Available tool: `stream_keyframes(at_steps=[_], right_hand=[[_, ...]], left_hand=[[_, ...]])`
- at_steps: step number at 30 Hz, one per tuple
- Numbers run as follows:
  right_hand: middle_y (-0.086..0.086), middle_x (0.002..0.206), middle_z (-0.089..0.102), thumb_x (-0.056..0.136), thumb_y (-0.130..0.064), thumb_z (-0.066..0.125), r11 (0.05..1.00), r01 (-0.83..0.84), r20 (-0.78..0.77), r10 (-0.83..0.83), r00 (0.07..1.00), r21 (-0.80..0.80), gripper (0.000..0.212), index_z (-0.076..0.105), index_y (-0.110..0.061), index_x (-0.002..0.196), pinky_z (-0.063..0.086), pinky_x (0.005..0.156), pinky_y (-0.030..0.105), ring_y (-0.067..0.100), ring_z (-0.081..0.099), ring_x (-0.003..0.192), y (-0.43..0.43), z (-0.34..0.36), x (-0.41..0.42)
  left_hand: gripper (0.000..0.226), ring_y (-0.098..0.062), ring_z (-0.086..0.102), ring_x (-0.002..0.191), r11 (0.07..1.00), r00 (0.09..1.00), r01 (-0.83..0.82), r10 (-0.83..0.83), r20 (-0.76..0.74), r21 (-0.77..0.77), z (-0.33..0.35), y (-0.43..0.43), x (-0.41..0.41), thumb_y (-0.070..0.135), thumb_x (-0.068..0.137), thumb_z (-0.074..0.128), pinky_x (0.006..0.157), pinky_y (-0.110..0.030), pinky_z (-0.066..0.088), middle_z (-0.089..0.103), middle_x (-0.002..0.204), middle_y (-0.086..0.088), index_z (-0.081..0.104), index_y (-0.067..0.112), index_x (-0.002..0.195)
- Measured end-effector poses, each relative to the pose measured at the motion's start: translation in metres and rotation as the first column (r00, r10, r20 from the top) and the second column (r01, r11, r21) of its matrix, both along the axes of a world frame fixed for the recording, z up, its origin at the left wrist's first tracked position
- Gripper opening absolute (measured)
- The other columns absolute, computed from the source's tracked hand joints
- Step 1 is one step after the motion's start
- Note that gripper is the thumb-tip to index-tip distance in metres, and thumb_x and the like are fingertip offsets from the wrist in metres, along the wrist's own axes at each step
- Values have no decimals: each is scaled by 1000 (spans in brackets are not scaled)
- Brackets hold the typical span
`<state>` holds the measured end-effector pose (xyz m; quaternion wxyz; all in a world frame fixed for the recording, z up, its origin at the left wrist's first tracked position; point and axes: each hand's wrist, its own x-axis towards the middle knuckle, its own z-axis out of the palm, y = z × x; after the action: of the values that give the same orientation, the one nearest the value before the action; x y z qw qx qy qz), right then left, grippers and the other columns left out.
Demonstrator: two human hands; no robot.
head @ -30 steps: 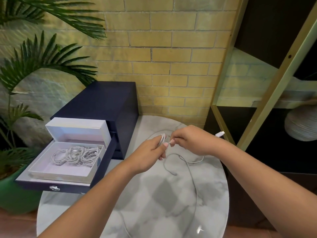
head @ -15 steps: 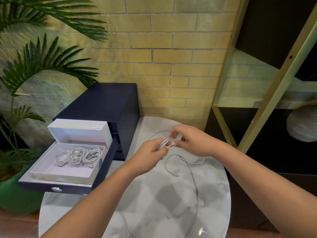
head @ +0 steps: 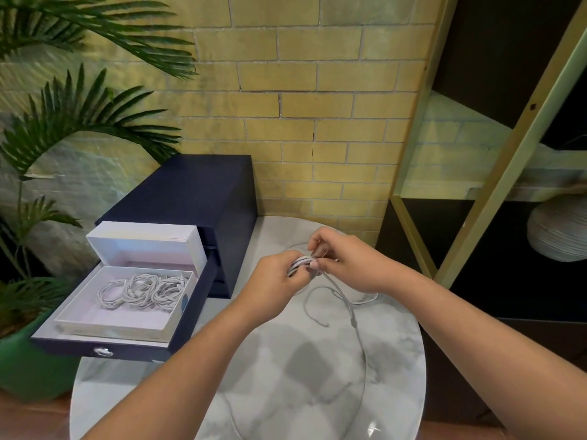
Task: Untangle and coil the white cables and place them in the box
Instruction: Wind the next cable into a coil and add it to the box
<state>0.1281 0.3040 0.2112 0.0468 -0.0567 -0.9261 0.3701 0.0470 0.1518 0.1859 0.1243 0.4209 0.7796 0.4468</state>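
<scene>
1. Currently the left hand (head: 276, 277) is curled round a small coil of white cable (head: 300, 263) above the far part of the round marble table (head: 286, 392). The right hand (head: 346, 262) meets it from three o'clock, thumb and forefinger pinching the strand just beside the coil.
2. From that pinch the cable's loose tail (head: 351, 312) drops toward six o'clock and trails over the marble to the near edge. Its end is not clear to me.
3. This cable looks light, thin and limp, yet probably springy, so the turns may pop open if the left grip slackens. I would clamp across all the turns at one spot and feed the tail through the other hand's fingertips. The smooth jacket should slide easily on marble.
4. At nine o'clock from the hands sits the white box (head: 117, 327), inside the open drawer of a navy cabinet (head: 197, 192). Finished coils (head: 143, 290) lie in its far half, and its lid (head: 143, 242) stands up behind.
5. A second thin loop (head: 305, 308) lies on the table under the hands, beside the tail. Whether it is the same cable I cannot tell, but it could snag.
6. A potted palm (head: 79, 122) stands at far left and a gilt shelf frame (head: 508, 154) at right, both well apart from the work. Only the box wall needs clearing.
</scene>
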Motion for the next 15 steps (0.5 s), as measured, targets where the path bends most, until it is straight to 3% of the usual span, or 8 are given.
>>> stream_keyframes(at_steps=[3, 7, 12, 15], right_hand=[[-1, 92, 69, 95, -18, 56, 1000, 7, -4, -7, 1000, -10, 11, 49, -20, 103, 53, 80, 36, 14, 64, 85, 0, -1, 0], [0, 90, 67, 95, -18, 56, 999, 16, -32, -17, 999, -40, 10, 49, -25, 96, 54, 78, 46, 20, 65, 81, 1, -7, 2], [3, 85, 66, 95, -18, 57, 995, 67, -60, -72, 996, -74, 12, 47, -25, 95, 55, 75, 48, 23, 65, 75, -2, -9, 2], [6, 86, 65, 95, -15, 56, 988, 92, -24, -96, 995, -126, 10, 48, -18, 101, 57, 74, 42, 19, 66, 74, -6, -14, 2]], left_hand=[[29, 1, 45, 52, 1000, 1000, -15, 15, -22, -1, 1, 1, 0, 19, 93, 53, 48, -13, 33, 49, 57, 11, 54, 32, 68], [19, 0, 43, 51, 999, 999, -20, 20, -27, -27, -1, 2, -1, 19, 94, 51, 47, -15, 31, 47, 59, 9, 59, 17, 77], [12, -6, 45, 55, 996, 996, -84, 83, -26, -24, -6, 6, -3, 18, 93, 50, 47, -16, 32, 53, 65, 7, 54, 19, 83], [2, -16, 54, 62, 995, 995, -86, 88, 49, -45, -7, 6, -6, 22, 94, 49, 53, -31, 44, 61, 77, -2, 49, 19, 94]])
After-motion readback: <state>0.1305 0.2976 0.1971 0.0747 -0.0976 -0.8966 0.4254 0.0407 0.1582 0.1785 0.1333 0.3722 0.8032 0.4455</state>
